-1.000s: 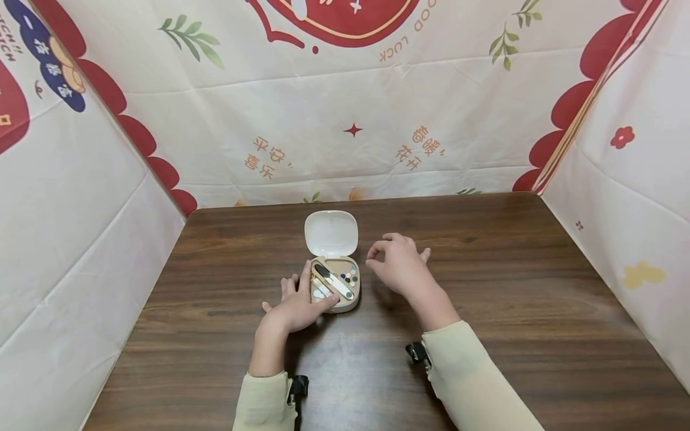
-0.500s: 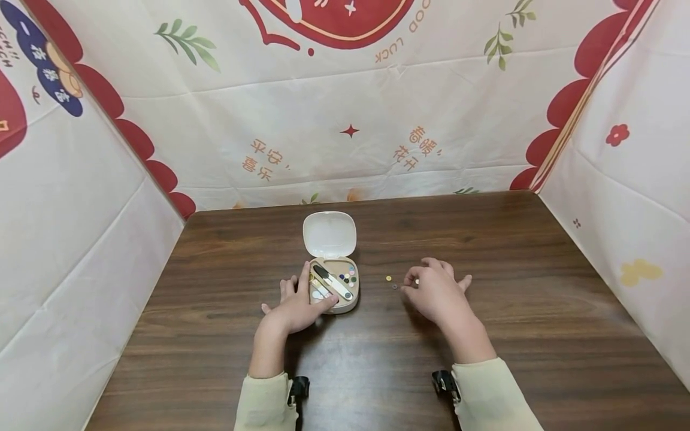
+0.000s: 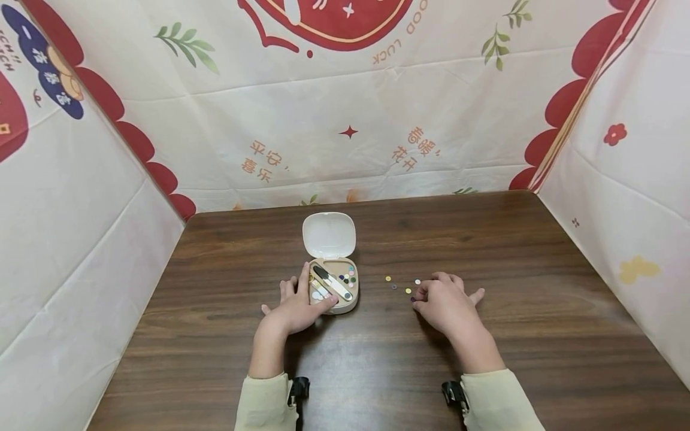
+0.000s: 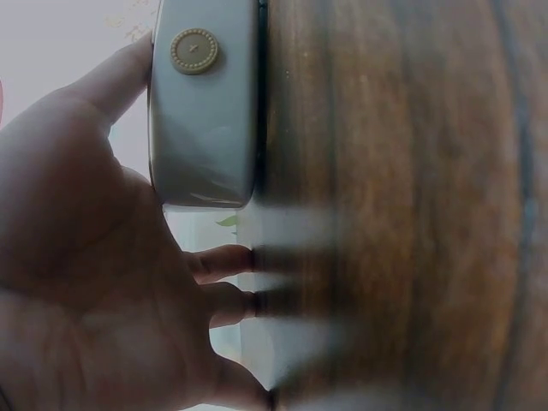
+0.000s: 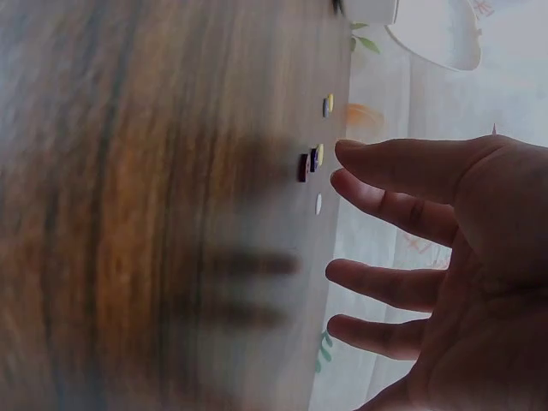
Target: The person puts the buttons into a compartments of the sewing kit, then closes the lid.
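The wood-grain tabletop point(image 3: 517, 281) lies beneath both your hands. Your left grip point(image 3: 295, 306) is spread, thumb and forefinger laid straight against the cream box point(image 3: 346, 307), other fingertips braced on the wood; should that thumb bear down unevenly, the box could tip or skid. Your right grip point(image 3: 447, 302) is spread too, pinching nothing that shows. A careless sideways brush from it could scatter the small pieces, and discs this thin may slip from your fingertips.

The box sits just right of your left grip, rounded and glossy, its white lid point(image 3: 329, 234) raised at the far side. Inside, a slim black-and-white tool point(image 3: 335, 286) lies diagonally. The loose buttons are round and flat: a dark one point(image 3: 413, 299), a yellow one point(image 3: 408, 291) and a white one point(image 3: 417, 281) just beside your right grip's fingertips.
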`<action>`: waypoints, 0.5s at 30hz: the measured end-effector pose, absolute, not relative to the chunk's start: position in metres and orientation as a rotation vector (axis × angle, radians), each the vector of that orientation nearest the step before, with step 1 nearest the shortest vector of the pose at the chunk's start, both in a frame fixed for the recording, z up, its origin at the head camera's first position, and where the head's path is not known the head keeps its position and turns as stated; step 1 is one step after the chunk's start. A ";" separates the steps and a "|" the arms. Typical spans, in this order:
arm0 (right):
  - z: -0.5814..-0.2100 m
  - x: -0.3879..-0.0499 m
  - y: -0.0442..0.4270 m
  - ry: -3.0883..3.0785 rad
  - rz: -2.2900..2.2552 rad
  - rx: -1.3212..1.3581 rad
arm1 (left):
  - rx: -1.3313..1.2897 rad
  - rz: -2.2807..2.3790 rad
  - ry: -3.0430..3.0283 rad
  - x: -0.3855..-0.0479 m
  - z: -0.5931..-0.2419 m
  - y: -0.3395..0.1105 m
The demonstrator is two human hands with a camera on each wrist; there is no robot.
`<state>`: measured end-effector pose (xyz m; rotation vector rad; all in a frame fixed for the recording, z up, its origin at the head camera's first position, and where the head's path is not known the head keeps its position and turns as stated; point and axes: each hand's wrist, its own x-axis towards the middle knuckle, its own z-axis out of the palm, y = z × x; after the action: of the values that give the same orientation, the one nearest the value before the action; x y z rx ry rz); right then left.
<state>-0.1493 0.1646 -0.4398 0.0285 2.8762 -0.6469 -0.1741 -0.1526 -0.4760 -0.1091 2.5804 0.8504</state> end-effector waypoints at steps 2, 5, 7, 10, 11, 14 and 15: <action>-0.440 -0.149 0.166 2.869 -0.638 0.031 | -0.108 0.846 2.583 -0.174 -0.477 -0.153; -0.440 -0.148 0.167 2.865 -0.634 0.030 | -0.110 0.850 2.581 -0.174 -0.478 -0.153; -0.441 -0.148 0.167 2.863 -0.631 0.033 | -0.108 0.854 2.579 -0.175 -0.478 -0.152; -0.443 -0.148 0.168 2.863 -0.627 0.039 | -0.108 0.857 2.575 -0.176 -0.479 -0.152; -0.443 -0.149 0.169 2.863 -0.625 0.040 | -0.109 0.855 2.576 -0.176 -0.480 -0.152; -0.445 -0.151 0.170 2.865 -0.617 0.038 | -0.116 0.851 2.575 -0.177 -0.481 -0.153; -0.445 -0.151 0.170 2.865 -0.614 0.036 | -0.117 0.850 2.575 -0.177 -0.481 -0.154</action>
<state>-0.1512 0.1696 -0.4454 0.0364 2.8649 -0.6140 -0.1766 -0.1537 -0.4815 -0.1167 2.5755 0.8502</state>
